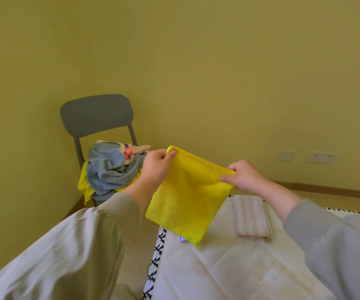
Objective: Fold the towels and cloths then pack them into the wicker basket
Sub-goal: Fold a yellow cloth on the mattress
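Sleeves (66, 245) nearest — left hand (156, 167) and right hand (243, 176) each pinch a top corner of the yellow cloth (187, 200) above the table (228, 267).

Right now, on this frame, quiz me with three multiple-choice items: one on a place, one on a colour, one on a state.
1. Where is the unfolded pile?
A. in a basket
B. on the grey chair
C. on the floor

2. What colour is the raised cloth?
A. yellow
B. red
C. black

3. What state is the striped towel in?
A. crumpled
B. hanging from the chair
C. folded flat

Answers:
1 B: the heap sits on the chair seat by the wall.
2 A: the raised cloth is bright yellow.
3 C: it lies as a neat rectangle on the white-covered table.
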The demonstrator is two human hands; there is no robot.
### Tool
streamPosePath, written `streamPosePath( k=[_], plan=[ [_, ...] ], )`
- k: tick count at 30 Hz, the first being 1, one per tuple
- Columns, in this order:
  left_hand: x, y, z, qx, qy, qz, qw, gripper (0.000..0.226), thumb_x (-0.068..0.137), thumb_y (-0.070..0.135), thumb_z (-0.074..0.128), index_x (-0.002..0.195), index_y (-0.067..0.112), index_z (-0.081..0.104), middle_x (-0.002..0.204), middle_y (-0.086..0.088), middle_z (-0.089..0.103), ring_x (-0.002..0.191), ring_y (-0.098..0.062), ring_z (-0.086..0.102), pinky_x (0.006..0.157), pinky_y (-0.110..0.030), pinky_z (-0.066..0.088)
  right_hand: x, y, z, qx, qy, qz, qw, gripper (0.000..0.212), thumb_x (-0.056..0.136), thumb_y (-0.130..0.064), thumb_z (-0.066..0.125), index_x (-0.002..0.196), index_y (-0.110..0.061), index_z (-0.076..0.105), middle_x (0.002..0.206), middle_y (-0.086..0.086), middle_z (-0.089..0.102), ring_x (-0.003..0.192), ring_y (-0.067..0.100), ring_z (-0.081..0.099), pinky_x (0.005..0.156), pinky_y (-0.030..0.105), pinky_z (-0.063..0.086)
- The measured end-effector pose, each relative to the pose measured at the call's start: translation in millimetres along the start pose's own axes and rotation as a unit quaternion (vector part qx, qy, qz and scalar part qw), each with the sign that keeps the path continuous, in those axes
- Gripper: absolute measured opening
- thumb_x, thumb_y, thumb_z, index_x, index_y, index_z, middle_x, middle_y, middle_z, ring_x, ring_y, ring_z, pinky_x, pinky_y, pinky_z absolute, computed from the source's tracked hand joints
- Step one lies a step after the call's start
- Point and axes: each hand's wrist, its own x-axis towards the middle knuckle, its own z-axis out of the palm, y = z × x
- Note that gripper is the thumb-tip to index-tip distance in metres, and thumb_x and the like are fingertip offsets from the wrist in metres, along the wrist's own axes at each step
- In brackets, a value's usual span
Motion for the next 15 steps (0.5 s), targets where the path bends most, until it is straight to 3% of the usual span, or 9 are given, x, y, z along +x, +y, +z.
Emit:
streamPosePath(
  k=[3,5,7,8,9,11,15],
  plan=[
    [-1,2,-5,-0.027,0.024,-0.021,0.999,0.036,0.099,0.028,0.048,0.066,0.013,0.039,0.056,0.002,0.023,0.054,-0.012,0.025,0.057,-0.03,0.023,-3,3,-6,0.177,0.037,0.012,0.983,0.023,0.082,-0.011,0.071,0.064,-0.01,0.058,0.062,0.006,0.056,0.06,0.017,0.053,0.061,0.028,0.047],
    [-3,3,-7,-0.045,0.026,-0.055,0.997,0.038,0.099,0.029,0.048,0.064,0.017,0.037,0.056,0.002,0.025,0.054,-0.012,0.026,0.056,-0.029,0.024,-8,-3,-8,0.324,0.032,0.022,0.945,0.012,0.086,-0.007,0.065,0.074,-0.007,0.061,0.071,0.007,0.061,0.067,0.019,0.058,0.061,0.026,0.053],
    [-5,5,-8,-0.082,0.006,-0.106,0.991,0.028,0.098,0.032,0.049,0.073,0.019,0.051,0.063,-0.002,0.045,0.062,-0.013,0.046,0.062,-0.027,0.04,-13,-9,-9,0.453,-0.013,0.049,0.89,0.008,0.091,-0.008,0.057,0.086,-0.006,0.062,0.081,0.009,0.067,0.075,0.022,0.064,0.065,0.033,0.056],
    [-6,7,-9,-0.115,-0.012,-0.139,0.984,0.02,0.097,0.033,0.05,0.09,0.017,0.061,0.079,-0.006,0.059,0.078,-0.017,0.058,0.076,-0.032,0.05,-15,-11,-10,0.495,-0.042,0.063,0.865,0.01,0.093,-0.009,0.053,0.09,-0.006,0.062,0.084,0.01,0.069,0.076,0.022,0.067,0.065,0.035,0.057],
    [-7,8,-11,-0.145,-0.024,-0.172,0.974,0.026,0.097,0.032,0.052,0.11,0.013,0.062,0.099,-0.009,0.064,0.095,-0.024,0.062,0.09,-0.041,0.051,-17,-12,-10,0.518,-0.071,0.076,0.849,0.013,0.094,-0.011,0.051,0.094,-0.006,0.063,0.084,0.009,0.072,0.075,0.021,0.07,0.063,0.036,0.059],
    [-8,9,-14,-0.193,-0.04,-0.219,0.956,0.041,0.095,0.03,0.056,0.13,0.009,0.054,0.116,-0.014,0.062,0.106,-0.032,0.061,0.097,-0.051,0.047,-21,-14,-12,0.515,-0.116,0.094,0.844,0.017,0.096,-0.014,0.048,0.095,-0.005,0.063,0.081,0.008,0.074,0.071,0.019,0.072,0.059,0.032,0.059],
    [-11,4,-15,-0.204,-0.077,-0.28,0.935,0.043,0.093,0.025,0.06,0.132,0.009,0.049,0.118,-0.015,0.061,0.104,-0.032,0.061,0.092,-0.045,0.05,-24,-10,-11,0.478,-0.162,0.113,0.856,0.02,0.096,-0.015,0.047,0.096,-0.004,0.063,0.079,0.008,0.073,0.07,0.019,0.071,0.061,0.029,0.058]
  ],
)
